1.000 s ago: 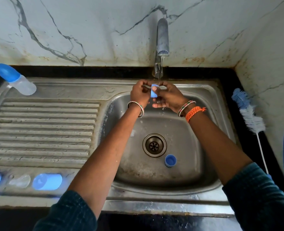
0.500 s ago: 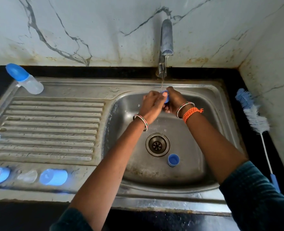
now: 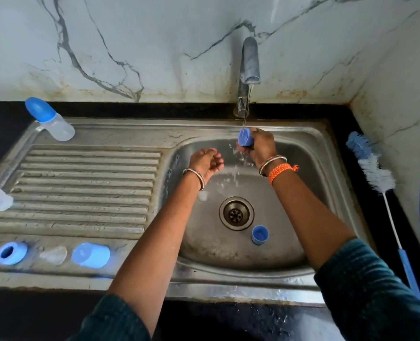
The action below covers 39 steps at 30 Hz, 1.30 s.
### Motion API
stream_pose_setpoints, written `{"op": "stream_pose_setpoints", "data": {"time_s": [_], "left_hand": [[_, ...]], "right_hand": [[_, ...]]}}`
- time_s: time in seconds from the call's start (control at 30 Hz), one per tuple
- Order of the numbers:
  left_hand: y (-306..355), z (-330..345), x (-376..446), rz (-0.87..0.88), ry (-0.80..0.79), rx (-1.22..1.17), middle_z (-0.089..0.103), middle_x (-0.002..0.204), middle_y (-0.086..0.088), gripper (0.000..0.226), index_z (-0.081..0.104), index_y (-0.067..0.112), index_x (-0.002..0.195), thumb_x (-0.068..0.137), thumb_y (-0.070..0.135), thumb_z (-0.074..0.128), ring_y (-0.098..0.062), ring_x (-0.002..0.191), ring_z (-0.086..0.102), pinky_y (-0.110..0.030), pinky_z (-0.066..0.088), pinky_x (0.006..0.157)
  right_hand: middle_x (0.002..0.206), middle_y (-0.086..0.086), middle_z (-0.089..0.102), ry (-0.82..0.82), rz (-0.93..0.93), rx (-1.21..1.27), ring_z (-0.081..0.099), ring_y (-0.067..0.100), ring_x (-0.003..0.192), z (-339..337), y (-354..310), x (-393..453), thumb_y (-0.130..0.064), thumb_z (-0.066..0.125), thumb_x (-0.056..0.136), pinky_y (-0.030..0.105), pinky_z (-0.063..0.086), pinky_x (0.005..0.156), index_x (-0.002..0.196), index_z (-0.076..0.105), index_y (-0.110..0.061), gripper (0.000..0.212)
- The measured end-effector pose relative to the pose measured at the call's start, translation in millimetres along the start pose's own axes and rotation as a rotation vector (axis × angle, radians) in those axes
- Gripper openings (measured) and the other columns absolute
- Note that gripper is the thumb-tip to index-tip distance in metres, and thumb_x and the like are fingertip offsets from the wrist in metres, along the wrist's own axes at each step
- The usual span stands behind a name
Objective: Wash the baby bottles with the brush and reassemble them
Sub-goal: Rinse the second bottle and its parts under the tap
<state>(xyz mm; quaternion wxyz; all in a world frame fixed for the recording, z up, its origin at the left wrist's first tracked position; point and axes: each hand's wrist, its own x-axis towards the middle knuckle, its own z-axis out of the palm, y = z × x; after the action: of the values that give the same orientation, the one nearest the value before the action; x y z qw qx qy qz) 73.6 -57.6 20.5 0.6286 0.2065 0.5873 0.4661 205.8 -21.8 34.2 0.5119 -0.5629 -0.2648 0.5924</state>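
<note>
Head view: right hand [image 3: 260, 146], fingers clamped round a blue cap [image 3: 245, 137] under the tap [image 3: 250, 62] stream. Left hand [image 3: 207, 161] loosely curled, holding nothing. Brush [image 3: 373, 171] on counter [image 3: 398, 217], right of sink [image 3: 327, 168]. Capped bottle [image 3: 51, 120] at far left.
</note>
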Motion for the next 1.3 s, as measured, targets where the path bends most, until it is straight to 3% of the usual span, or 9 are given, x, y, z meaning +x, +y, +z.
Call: {"op": "stream_pose_setpoints", "data": {"time_s": [0.1, 0.17, 0.27, 0.4, 0.57, 0.8, 0.93, 1.13, 1.3], "left_hand": [[0.4, -4.7, -4.3, -0.046, 0.014, 0.068, 0.055, 0.048, -0.001, 0.024, 0.051, 0.010, 0.074, 0.095, -0.001, 0.045, -0.005, 0.037, 0.054, -0.018, 0.049, 0.044], [1.7, -6.1, -11.9, -0.091, -0.027, 0.099, 0.057, 0.049, 0.000, 0.024, 0.051, 0.010, 0.074, 0.095, 0.000, 0.044, -0.007, 0.043, 0.055, -0.018, 0.048, 0.046], [7.9, -9.5, -29.5, -0.130, -0.131, 0.171, 0.055, 0.072, -0.003, 0.022, 0.053, 0.011, 0.079, 0.097, 0.005, 0.042, -0.013, 0.063, 0.052, -0.023, 0.048, 0.057], [17.6, -22.4, -47.1, -0.093, -0.140, 0.236, 0.060, 0.071, 0.002, 0.024, 0.054, 0.016, 0.081, 0.099, 0.011, 0.039, -0.012, 0.068, 0.052, -0.026, 0.044, 0.065], [38.0, -60.2, -76.5, 0.017, -0.120, 0.261, 0.061, 0.069, 0.005, 0.023, 0.054, 0.020, 0.080, 0.098, 0.013, 0.042, -0.011, 0.066, 0.055, -0.025, 0.044, 0.065], [89.2, -194.0, -115.6, 0.274, 0.101, 0.392, 0.062, 0.069, 0.006, 0.026, 0.057, 0.022, 0.078, 0.097, 0.011, 0.042, -0.007, 0.060, 0.055, -0.022, 0.043, 0.058], [113.9, -284.1, -131.9, 0.342, 0.322, 0.400, 0.064, 0.056, 0.012, 0.026, 0.057, 0.023, 0.077, 0.096, 0.013, 0.043, 0.002, 0.051, 0.056, -0.019, 0.045, 0.055], [123.5, -374.1, -148.7, 0.341, 0.446, 0.347, 0.066, 0.058, 0.012, 0.025, 0.058, 0.022, 0.079, 0.097, 0.009, 0.045, 0.003, 0.050, 0.058, -0.016, 0.045, 0.050], [110.7, -412.0, -153.2, 0.182, 0.359, 0.321, 0.067, 0.075, 0.000, 0.021, 0.062, 0.019, 0.084, 0.096, 0.011, 0.047, -0.007, 0.060, 0.060, -0.025, 0.046, 0.061]], "right_hand": [[0.086, 0.014, 0.055, -0.097, 0.046, 0.085, 0.055, 0.028, 0.076, 0.7, -6.6, -7.0, -0.002, 0.038, 0.098, 0.025, 0.054, 0.046, 0.081, 0.054, -0.006, 0.024], [0.090, 0.014, 0.056, -0.093, 0.017, 0.123, 0.056, 0.027, 0.079, 1.2, -13.7, -5.5, -0.005, 0.039, 0.100, 0.026, 0.056, 0.048, 0.086, 0.054, -0.004, 0.020], [0.094, 0.008, 0.059, -0.113, -0.165, -0.153, 0.057, 0.017, 0.080, -0.4, -19.0, -7.6, -0.005, 0.049, 0.096, 0.023, 0.054, 0.058, 0.105, 0.056, -0.005, 0.011], [0.104, 0.005, 0.065, -0.061, -0.507, -0.775, 0.060, 0.015, 0.092, -10.7, -15.7, -18.0, -0.004, 0.068, 0.083, 0.025, 0.050, 0.086, 0.111, 0.065, -0.007, 0.029], [0.106, 0.007, 0.064, -0.073, -0.516, -0.839, 0.058, 0.016, 0.093, 10.6, -5.2, -54.6, -0.012, 0.074, 0.079, 0.028, 0.048, 0.088, 0.114, 0.062, -0.009, 0.037], [0.103, 0.004, 0.065, -0.612, -0.565, -0.691, 0.062, 0.012, 0.096, 145.0, 27.6, -105.7, -0.007, 0.079, 0.073, 0.022, 0.052, 0.081, 0.121, 0.053, -0.015, 0.055], [0.099, 0.007, 0.059, -0.817, -0.660, -0.792, 0.060, 0.017, 0.089, 236.9, 72.2, -132.7, 0.000, 0.078, 0.068, 0.014, 0.046, 0.074, 0.128, 0.047, -0.003, 0.068], [0.101, 0.014, 0.063, -0.975, -0.663, -0.945, 0.059, 0.021, 0.087, 319.6, 141.5, -154.4, 0.004, 0.071, 0.069, 0.027, 0.046, 0.084, 0.139, 0.035, 0.000, 0.078], [0.098, -0.005, 0.059, -1.033, -0.629, -0.998, 0.063, 0.027, 0.094, 350.0, 179.6, -148.7, -0.006, 0.071, 0.069, 0.045, 0.048, 0.091, 0.142, 0.034, -0.006, 0.081]]}}
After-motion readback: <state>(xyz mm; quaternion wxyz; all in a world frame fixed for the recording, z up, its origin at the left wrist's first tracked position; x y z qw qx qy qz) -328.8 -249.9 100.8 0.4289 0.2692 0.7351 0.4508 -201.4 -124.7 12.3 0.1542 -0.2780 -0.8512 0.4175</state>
